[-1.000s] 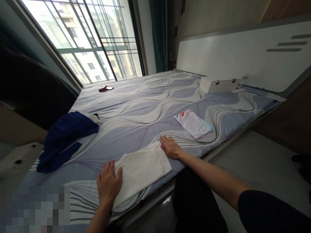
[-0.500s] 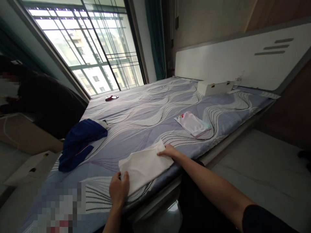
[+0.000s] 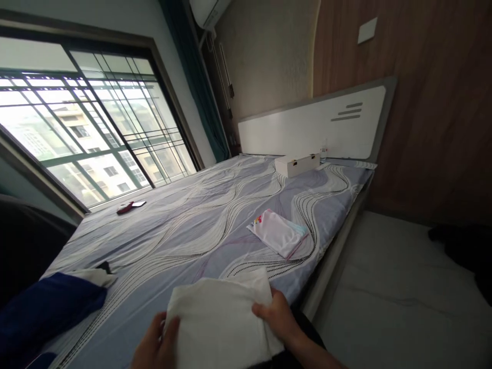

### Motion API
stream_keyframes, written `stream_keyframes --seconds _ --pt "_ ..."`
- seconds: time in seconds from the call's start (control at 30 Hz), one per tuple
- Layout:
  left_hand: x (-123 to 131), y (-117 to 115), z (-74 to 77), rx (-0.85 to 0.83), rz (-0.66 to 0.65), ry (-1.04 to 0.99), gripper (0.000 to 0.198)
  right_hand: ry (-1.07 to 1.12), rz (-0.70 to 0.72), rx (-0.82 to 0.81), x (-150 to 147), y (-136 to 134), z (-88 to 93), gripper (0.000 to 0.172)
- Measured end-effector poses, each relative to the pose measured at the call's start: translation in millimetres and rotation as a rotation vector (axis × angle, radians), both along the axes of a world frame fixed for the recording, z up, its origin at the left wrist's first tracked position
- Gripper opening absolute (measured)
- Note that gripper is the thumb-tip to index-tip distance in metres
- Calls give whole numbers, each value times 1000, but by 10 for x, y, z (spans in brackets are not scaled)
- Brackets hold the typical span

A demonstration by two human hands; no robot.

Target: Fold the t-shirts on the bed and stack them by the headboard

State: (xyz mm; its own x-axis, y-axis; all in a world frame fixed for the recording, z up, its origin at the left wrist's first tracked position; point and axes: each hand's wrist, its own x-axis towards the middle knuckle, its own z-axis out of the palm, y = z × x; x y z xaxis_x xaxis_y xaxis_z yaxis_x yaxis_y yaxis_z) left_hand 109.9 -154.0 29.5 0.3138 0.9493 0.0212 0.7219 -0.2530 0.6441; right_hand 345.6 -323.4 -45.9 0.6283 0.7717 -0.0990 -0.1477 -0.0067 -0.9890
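A folded white cloth garment (image 3: 219, 320) is held between my two hands, close to the front of the bed. My left hand (image 3: 156, 343) grips its left edge, with the thumb on top and the fingers behind. On the opposite edge, my right hand (image 3: 279, 315) pinches the fabric, thumb in front. Beyond it on the bed lies a folded pale pink garment (image 3: 279, 233) with a colourful print at one corner. To the left is a crumpled blue garment (image 3: 54, 307) with a white part, cut off by the frame.
The bed (image 3: 165, 236) has a grey-purple sheet with wavy lines. Near the headboard (image 3: 300, 128) stand a white box (image 3: 295, 165) and a clear bottle (image 3: 323, 149). A dark red item (image 3: 125, 207) lies by the window. A dark-clothed person (image 3: 26, 246) shows at the left edge.
My hands have lifted the white garment off the bed, toward me. The view has turned right, so the blue garment and the other person now sit farther left.
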Motion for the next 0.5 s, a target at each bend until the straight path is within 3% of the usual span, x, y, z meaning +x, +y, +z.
stream_keyframes --seconds 0.1,0.2,0.27,0.33,0.4,0.43,0.5 --pt "862 269 373 82 -264 35 36 26 -181 22 338 -105 9 45" --pt "1829 569 787 173 -529 55 31 -6 -384 28 750 -27 87 54" --pt "2463 798 1025 193 -632 24 29 -17 -517 25 1044 106 162 61" --pt "3033 1040 1152 118 -650 -8 26 -15 -611 46 1334 267 208 67" --pt "3473 1254 1092 81 -599 -28 24 -43 -679 57 1598 419 179 69" --pt "3625 1329 977 73 -548 -37 25 -67 -709 23 1713 480 129 68" --pt "3771 1380 587 70 -413 -55 32 -122 -748 -137 1899 557 -25 66"
